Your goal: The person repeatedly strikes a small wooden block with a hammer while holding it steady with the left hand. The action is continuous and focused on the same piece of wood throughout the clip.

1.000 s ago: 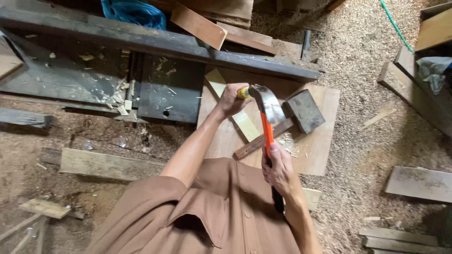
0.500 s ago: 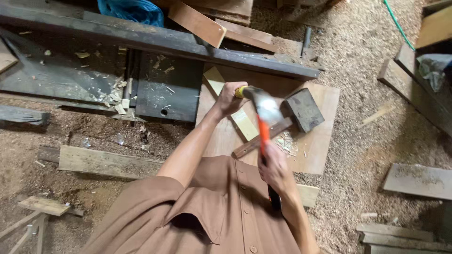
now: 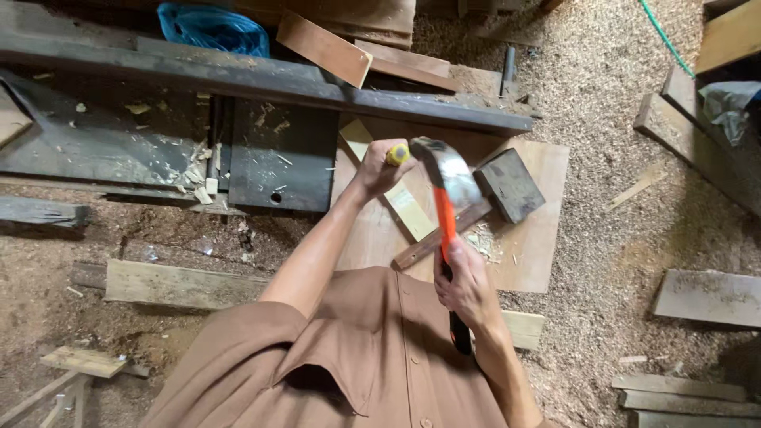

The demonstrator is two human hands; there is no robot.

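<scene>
hammer (image 3: 446, 182) swung closer to yellow-handled chisel (image 3: 399, 154) in left hand (image 3: 379, 168)

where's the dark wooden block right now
In the head view, the dark wooden block lies on the plywood sheet, right of the hammer head and just below the dark beam.

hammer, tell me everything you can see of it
The hammer has a shiny curved steel head and an orange shaft ending in a black grip. The right hand grasps it at the grip, head raised and away from the body, over the plywood sheet. Its head sits beside the yellow-capped tool in the left hand.
</scene>
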